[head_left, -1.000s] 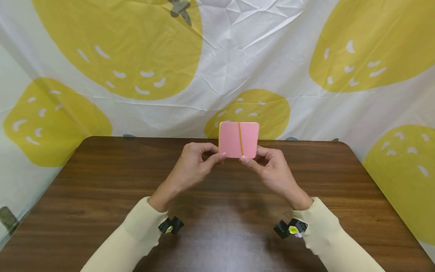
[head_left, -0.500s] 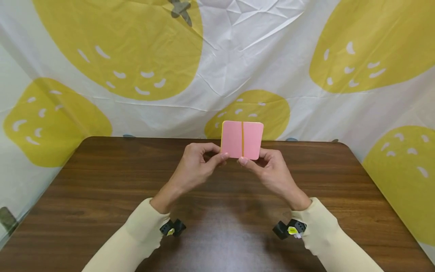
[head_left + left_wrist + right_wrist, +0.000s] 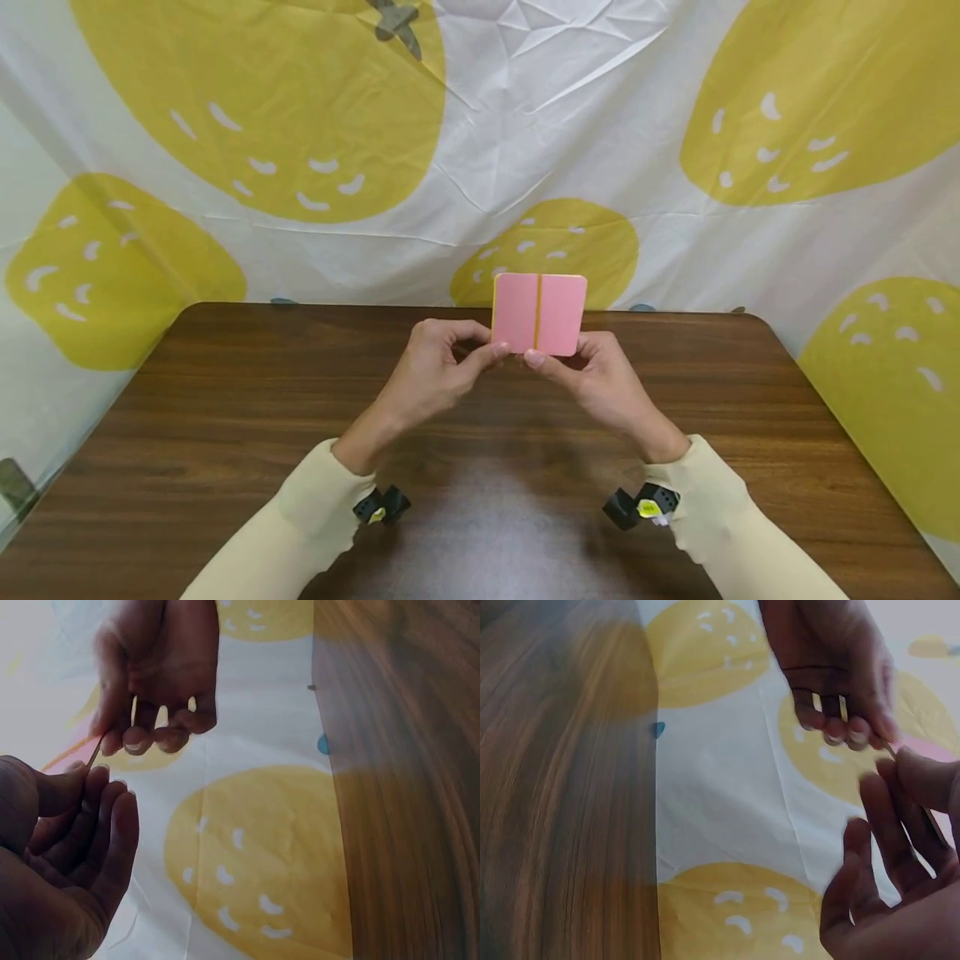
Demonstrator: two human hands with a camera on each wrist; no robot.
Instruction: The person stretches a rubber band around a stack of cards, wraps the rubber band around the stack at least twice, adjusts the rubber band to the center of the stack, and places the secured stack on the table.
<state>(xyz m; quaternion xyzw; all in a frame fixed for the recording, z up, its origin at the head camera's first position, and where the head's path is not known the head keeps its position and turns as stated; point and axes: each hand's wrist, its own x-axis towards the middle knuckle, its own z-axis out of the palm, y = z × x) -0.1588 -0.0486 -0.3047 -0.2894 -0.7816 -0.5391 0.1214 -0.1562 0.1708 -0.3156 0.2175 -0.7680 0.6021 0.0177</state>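
Note:
In the head view a pink card (image 3: pixel 515 313) with rounded corners and a thin yellow edge stands upright above the far part of the table. A yellow-brown band (image 3: pixel 538 312), like a rubber band, runs straight down its face near the middle. My left hand (image 3: pixel 431 371) pinches the lower left corner, thumb in front. At the lower right, my right hand (image 3: pixel 607 383) pinches the card too, its thumb tip by the band's lower end. Both wrist views show the card almost edge-on, between the fingertips of the left hand (image 3: pixel 60 877) and the right hand (image 3: pixel 922 877).
Beneath the hands lies a dark wooden table (image 3: pixel 480 500). Behind it hangs a white cloth (image 3: pixel 360 258) printed with large yellow fruit. Each cream sleeve carries a small black wrist camera, one on the left (image 3: pixel 380 505) and one on the right (image 3: pixel 641 507).
The card has shifted a little to the right and slightly down. Its band, slanted earlier, now runs vertically. Both hands keep their pinch and have barely moved.

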